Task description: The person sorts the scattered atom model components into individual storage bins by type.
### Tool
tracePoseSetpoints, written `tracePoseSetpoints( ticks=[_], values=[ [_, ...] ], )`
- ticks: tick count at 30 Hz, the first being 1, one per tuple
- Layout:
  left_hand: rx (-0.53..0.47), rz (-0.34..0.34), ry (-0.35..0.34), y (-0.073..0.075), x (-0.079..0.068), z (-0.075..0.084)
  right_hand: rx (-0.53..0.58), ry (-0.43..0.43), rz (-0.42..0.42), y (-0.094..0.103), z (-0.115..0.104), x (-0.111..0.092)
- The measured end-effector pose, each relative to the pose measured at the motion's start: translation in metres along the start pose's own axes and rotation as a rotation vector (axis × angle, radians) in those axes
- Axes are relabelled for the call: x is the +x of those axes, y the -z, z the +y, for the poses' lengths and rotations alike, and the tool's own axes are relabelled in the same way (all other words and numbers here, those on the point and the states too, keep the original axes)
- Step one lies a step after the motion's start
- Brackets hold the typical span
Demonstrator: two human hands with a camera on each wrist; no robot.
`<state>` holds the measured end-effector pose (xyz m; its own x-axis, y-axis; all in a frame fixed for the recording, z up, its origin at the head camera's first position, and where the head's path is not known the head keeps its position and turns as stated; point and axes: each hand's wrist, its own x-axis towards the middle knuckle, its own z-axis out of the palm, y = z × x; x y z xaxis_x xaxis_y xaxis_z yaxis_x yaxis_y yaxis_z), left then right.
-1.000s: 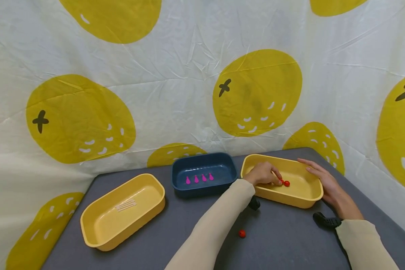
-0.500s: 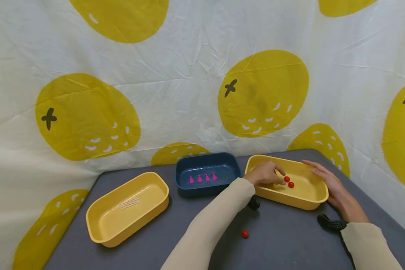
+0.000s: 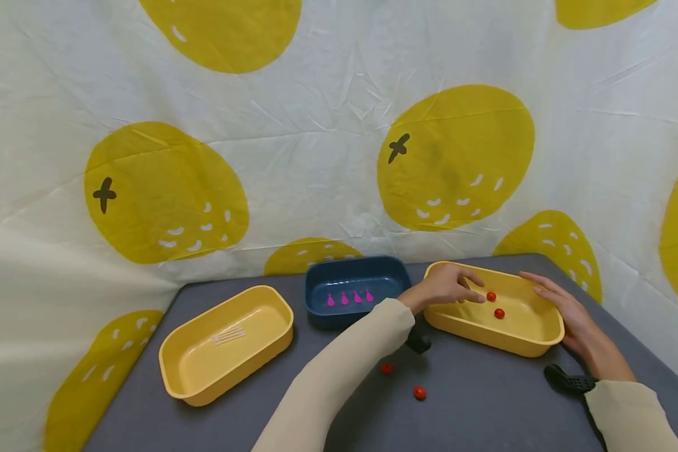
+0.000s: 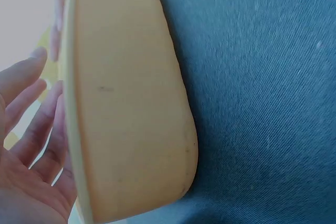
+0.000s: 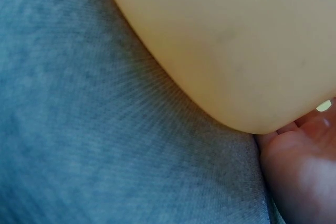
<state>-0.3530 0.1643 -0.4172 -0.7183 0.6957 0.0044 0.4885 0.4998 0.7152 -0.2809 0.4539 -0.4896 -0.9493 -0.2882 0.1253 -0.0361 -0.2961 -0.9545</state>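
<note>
My left hand [image 3: 451, 284] hovers inside the right yellow bin [image 3: 486, 343], fingers loosely spread and holding nothing. Just right of its fingertips, two small red balls like cherry tomatoes lie apart on the bin floor, a farther red ball [image 3: 491, 296] and a nearer red ball [image 3: 500, 313]. In the left wrist view the fingers reach over the bin's long side [image 4: 121, 93]. My right hand [image 3: 570, 317] rests along the bin's right end, its fingers extended at the rim. The right wrist view shows its palm beside the bin's rounded corner [image 5: 236, 77].
Two more red balls lie on the grey table, a left ball [image 3: 387, 368] and a right ball [image 3: 420, 393]. A blue bin [image 3: 339, 321] holds several pink teardrop-shaped pieces [image 3: 344, 299]. At left, another yellow bin [image 3: 243, 371] holds several pale sticks [image 3: 228, 336]. A patterned curtain [image 3: 316, 182] hangs behind.
My left fingers have let go of the red balls and drawn back left and up. A second ball on the table has come out from behind my left arm. The head view has turned left.
</note>
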Motion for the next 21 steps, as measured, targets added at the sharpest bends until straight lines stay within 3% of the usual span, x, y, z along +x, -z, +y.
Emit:
tracePoseSetpoints(
  ticks=[8, 14, 21],
  values=[
    [-0.108, 0.046, -0.120, 0.004, -0.023, -0.004, 0.039, 0.013, -0.025, 0.002, 0.002, -0.002],
    [-0.185, 0.110, -0.146, 0.016, -0.046, -0.009, 0.081, 0.023, -0.058, 0.001, 0.003, 0.001],
    [-0.286, 0.125, -0.214, 0.030, -0.070, -0.020, 0.077, 0.027, -0.070, 0.002, 0.002, 0.001]
  ],
)
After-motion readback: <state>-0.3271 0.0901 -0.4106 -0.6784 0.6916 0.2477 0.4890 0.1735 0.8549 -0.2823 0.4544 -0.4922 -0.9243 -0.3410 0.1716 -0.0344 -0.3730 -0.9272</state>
